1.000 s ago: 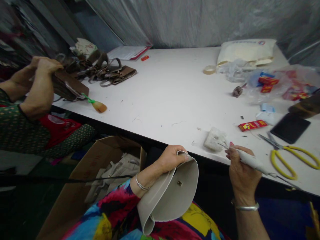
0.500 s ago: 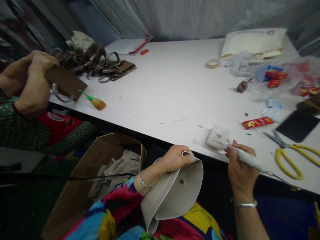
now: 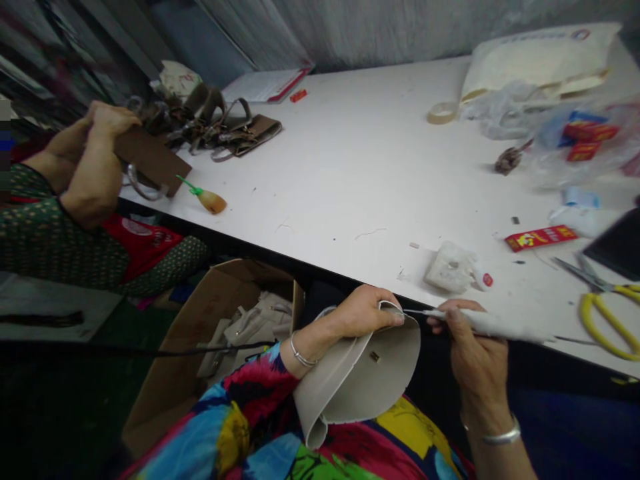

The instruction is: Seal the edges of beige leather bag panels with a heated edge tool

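Note:
My left hand [image 3: 373, 310] is closed on the upper edge of a beige bag [image 3: 367, 383], which rests tilted over my lap. The bag's flap hangs curved, with a small gold metal fitting [image 3: 375, 357] on it. My right hand [image 3: 473, 353] grips a white corded pen-like hot tool [image 3: 493, 324], similar to a soldering iron. Its thin metal tip points left and reaches the bag's edge beside my left fingers; whether it touches cannot be told. On the table just beyond lies a whitish lump of material [image 3: 450, 267], with a small red-capped white item [image 3: 484, 279] next to it.
Yellow-handled scissors [image 3: 607, 313], a red box [image 3: 541, 237] and a dark phone [image 3: 617, 247] lie at the right. A tape roll [image 3: 443, 113] is farther back. A carton [image 3: 200, 313] of beige bags stands left. A co-worker's hands [image 3: 113, 120] hold a brown piece near a glue bottle [image 3: 210, 201].
My right hand has brought the tool's tip from the whitish lump leftward to the bag's edge. My left hand still holds the bag. The view has shifted slightly to the left.

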A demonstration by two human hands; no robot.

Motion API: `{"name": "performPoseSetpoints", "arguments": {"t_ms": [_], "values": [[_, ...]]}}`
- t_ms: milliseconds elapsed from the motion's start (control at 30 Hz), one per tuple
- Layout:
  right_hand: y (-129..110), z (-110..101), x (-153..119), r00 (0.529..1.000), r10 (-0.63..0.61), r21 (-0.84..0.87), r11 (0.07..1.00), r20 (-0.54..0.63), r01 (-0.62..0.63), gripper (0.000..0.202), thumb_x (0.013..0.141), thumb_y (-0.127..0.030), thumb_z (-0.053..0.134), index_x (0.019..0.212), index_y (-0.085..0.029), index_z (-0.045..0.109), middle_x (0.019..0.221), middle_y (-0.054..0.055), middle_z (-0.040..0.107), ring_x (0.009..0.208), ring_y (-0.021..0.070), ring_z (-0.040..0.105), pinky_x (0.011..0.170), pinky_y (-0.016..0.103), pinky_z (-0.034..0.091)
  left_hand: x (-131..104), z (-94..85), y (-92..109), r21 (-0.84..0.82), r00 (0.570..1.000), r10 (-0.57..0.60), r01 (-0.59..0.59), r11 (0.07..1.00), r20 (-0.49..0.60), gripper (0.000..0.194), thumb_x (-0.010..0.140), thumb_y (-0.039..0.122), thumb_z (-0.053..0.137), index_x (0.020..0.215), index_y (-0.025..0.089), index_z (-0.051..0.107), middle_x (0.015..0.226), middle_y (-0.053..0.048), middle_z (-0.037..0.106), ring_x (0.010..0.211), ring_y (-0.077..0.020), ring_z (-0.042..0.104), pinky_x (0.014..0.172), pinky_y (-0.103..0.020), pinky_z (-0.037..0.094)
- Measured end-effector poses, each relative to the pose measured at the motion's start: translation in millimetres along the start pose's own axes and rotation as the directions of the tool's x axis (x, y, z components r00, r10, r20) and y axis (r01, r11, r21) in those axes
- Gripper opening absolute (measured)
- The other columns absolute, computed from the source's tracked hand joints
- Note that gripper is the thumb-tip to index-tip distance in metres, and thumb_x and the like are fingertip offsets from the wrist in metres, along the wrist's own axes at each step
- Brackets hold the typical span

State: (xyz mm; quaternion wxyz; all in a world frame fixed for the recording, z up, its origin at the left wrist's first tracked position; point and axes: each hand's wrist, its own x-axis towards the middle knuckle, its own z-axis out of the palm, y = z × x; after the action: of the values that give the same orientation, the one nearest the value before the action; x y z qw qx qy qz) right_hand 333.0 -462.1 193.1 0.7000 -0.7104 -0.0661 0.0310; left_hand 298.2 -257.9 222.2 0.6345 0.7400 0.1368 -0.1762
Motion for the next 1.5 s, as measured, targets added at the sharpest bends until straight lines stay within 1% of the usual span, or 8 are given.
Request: {"name": "performPoseSetpoints", "arguments": {"t_ms": [233,533,700,800,1033,1167,1333,1500], "values": [[4.6,5.4,-2.5,0.998,0.035,0.0,0.999,0.055,-0.035,0.031,0.094,-0.047,0.075,0.087,-0.017,0.071,0.072,0.003,0.07,0.063,0.0154,0.065,0.057,0.024,0.055,-2.5,-0.8,0.3,0.018,1.0,0.011,-0.011,1.0,0.011,0.014,0.072,0.025,0.083,0.08,0.015,0.078,0.071,0.001,0.069,0.075,-0.0136,0.06,0.078,-0.025,0.045],[13.5,-4.3,7.7,0.979,0.071,-0.095,0.994,0.192,-0.054,0.037,0.094,-0.055,0.072,0.089,-0.019,0.07,0.072,0.002,0.067,0.065,0.0163,0.061,0.059,0.025,0.049,-4.8,-1.7,-2.4,0.013,0.999,0.006,-0.006,1.0,0.033,0.013,0.074,0.026,0.078,0.079,0.014,0.077,0.065,0.002,0.063,0.069,-0.0114,0.054,0.073,-0.024,0.042],[-2.3,-1.7,20.9,0.935,0.112,-0.202,0.978,0.337,-0.045,0.042,0.095,-0.06,0.067,0.083,-0.019,0.067,0.066,0.0,0.061,0.063,0.0154,0.055,0.057,0.026,0.042,-2.6,-0.6,-3.6,0.007,0.999,0.001,-0.001,1.0,0.053,0.011,0.071,0.023,0.077,0.075,0.013,0.076,0.067,0.002,0.064,0.07,-0.0115,0.054,0.075,-0.025,0.042],[-11.3,6.0,21.4,0.931,0.105,-0.217,0.976,0.351,-0.028,0.043,0.097,-0.059,0.064,0.08,-0.019,0.065,0.064,-0.001,0.058,0.061,0.0147,0.054,0.058,0.026,0.041,-2.2,-0.3,-4.3,0.029,0.998,-0.01,0.009,1.0,0.06,0.012,0.068,0.023,0.076,0.074,0.013,0.075,0.069,0.002,0.065,0.069,-0.0115,0.054,0.072,-0.025,0.041],[8.8,22.5,-4.7,0.99,0.059,-0.021,0.998,0.125,-0.057,0.036,0.095,-0.053,0.072,0.09,-0.018,0.07,0.075,0.002,0.067,0.066,0.0169,0.063,0.061,0.027,0.049,-1.8,-6.7,-8.2,-0.041,0.999,-0.033,0.032,0.999,-0.008,0.018,0.066,0.03,0.076,0.073,0.014,0.072,0.063,0.002,0.061,0.063,-0.0109,0.05,0.064,-0.025,0.037],[12.9,21.6,-12.0,0.997,-0.022,0.07,0.997,-0.073,0.027,0.028,0.097,-0.044,0.073,0.091,-0.017,0.071,0.079,0.002,0.068,0.068,0.0159,0.064,0.063,0.027,0.05,-1.6,-8.7,-9.0,-0.048,0.999,-0.006,0.004,0.999,-0.032,0.017,0.065,0.03,0.074,0.071,0.014,0.071,0.065,0.001,0.063,0.064,-0.0113,0.051,0.064,-0.024,0.038],[3.1,-0.6,9.6,0.903,-0.178,-0.144,0.981,-0.39,0.131,0.031,0.097,-0.047,0.072,0.098,-0.016,0.069,0.082,0.002,0.068,0.07,0.0153,0.065,0.07,0.029,0.051,0.1,-19.4,-8.9,-0.155,0.99,-0.067,0.047,0.987,-0.126,0.022,0.063,0.033,0.076,0.073,0.015,0.071,0.058,0.002,0.058,0.056,-0.0097,0.046,0.059,-0.024,0.035],[3.6,-17.5,30.0,0.894,-0.272,-0.32,0.934,-0.355,0.157,0.039,0.097,-0.055,0.07,0.098,-0.015,0.069,0.083,0.004,0.067,0.069,0.0165,0.064,0.072,0.032,0.052,4.7,-46.4,-9.9,-0.358,0.967,-0.121,0.033,0.933,-0.226,0.032,0.056,0.036,0.083,0.075,0.015,0.069,0.063,0.001,0.061,0.059,-0.0113,0.053,0.06,-0.025,0.041]]}}
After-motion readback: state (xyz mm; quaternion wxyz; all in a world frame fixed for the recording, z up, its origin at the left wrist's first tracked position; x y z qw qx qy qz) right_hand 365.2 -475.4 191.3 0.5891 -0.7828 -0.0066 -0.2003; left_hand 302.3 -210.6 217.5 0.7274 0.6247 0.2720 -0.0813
